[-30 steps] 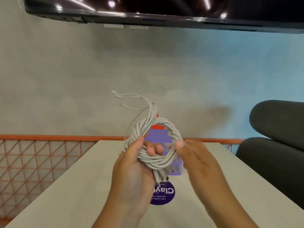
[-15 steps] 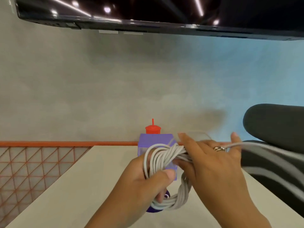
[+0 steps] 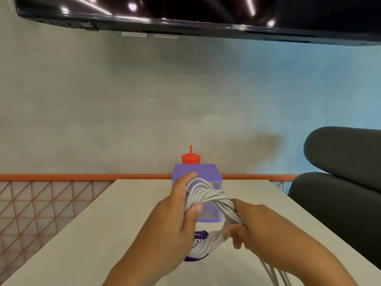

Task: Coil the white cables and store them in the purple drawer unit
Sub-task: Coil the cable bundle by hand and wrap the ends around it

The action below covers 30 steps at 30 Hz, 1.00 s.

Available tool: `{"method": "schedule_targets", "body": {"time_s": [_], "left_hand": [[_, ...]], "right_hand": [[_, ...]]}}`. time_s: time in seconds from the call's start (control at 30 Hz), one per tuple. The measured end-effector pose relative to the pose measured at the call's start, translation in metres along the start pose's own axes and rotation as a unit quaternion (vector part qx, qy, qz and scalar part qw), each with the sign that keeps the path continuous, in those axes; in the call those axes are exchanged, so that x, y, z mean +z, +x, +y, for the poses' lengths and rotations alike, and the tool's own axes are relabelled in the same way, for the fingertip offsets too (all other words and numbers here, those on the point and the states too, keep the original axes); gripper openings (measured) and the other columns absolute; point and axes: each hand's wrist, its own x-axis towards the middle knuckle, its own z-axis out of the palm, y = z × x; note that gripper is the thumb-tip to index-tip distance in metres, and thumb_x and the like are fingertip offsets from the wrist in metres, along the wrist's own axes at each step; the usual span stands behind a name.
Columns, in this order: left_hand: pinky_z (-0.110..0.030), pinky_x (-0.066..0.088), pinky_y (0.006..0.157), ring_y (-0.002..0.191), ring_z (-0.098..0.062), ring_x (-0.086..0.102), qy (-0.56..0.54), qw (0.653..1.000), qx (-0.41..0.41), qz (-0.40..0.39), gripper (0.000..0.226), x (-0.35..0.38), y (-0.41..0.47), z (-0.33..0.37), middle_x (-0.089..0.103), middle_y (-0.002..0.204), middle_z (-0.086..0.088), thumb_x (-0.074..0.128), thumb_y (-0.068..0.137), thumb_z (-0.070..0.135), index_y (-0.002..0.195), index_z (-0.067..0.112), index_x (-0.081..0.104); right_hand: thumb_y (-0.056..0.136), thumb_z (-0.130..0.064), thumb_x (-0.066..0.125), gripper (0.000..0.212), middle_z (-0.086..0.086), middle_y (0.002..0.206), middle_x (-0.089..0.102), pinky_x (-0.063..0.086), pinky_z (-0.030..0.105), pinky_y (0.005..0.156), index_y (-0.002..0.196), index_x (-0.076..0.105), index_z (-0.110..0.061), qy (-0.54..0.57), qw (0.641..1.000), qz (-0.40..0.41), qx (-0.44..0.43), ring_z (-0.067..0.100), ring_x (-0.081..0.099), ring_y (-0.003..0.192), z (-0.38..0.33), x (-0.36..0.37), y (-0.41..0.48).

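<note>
The left hand (image 3: 181,213) grips the coil (image 3: 208,205) of white cables in the air, in front of the drawer unit (image 3: 198,174) on the table (image 3: 103,234). The right hand (image 3: 257,226) is closed around the loose tails (image 3: 274,273), winding them through the loop. To wrap well, I'd judge: keep the left pinch firm so the turns don't spring, pull each pass snug, and tuck in the ends.

I see a grey wall (image 3: 144,100) ahead, tinted blue at right, a dark screen (image 3: 206,15) mounted overhead, a pale table (image 3: 92,234), orange mesh railing (image 3: 41,203) left, dark chair (image 3: 340,182) right.
</note>
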Motion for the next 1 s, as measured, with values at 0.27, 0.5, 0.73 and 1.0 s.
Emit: {"method": "schedule_targets", "body": {"time_s": [0.27,0.5,0.73,1.0], "left_hand": [[-0.002,0.041,0.068,0.087,0.006,0.058,0.085,0.991,0.032,0.097,0.016,-0.005,0.007,-0.011,0.065,0.092,0.024,0.055,0.082,0.045,0.098,0.047,0.053],[-0.006,0.043,0.059,0.074,0.0,0.058,0.103,0.977,-0.023,0.184,0.028,0.003,0.009,-0.011,0.064,0.085,0.017,0.05,0.082,0.047,0.1,0.028,0.061],[-0.026,0.04,0.072,0.098,-0.021,0.059,0.146,0.96,-0.093,0.221,0.04,0.008,0.006,-0.008,0.065,0.11,0.005,0.052,0.089,0.036,0.128,0.028,0.046],[-0.025,0.036,0.064,0.08,-0.018,0.053,0.114,0.957,-0.161,0.211,0.022,-0.008,0.01,-0.018,0.06,0.085,0.011,0.054,0.09,0.031,0.112,0.032,0.056]], "right_hand": [[0.092,-0.033,0.051,0.034,-0.011,0.089,0.063,0.05,0.019,0.072,0.122,0.04,-0.045,0.055,0.994,0.043,-0.083,0.009,0.058,0.077,-0.002,0.009,0.004],[0.085,-0.04,0.057,0.051,-0.01,0.1,0.064,0.048,0.025,0.077,0.132,0.038,-0.038,0.122,0.963,0.236,-0.039,0.013,0.06,0.092,-0.024,0.033,0.009],[0.099,-0.041,0.022,0.062,0.001,0.122,0.052,0.038,0.027,0.061,0.147,-0.007,-0.016,-0.054,0.956,0.287,-0.028,0.017,0.059,0.098,-0.044,0.059,0.013],[0.088,-0.034,0.03,0.02,-0.004,0.041,0.048,0.008,0.021,0.035,0.086,0.04,-0.017,-0.105,0.912,0.372,-0.138,0.011,0.04,0.026,-0.061,0.073,0.006]]}}
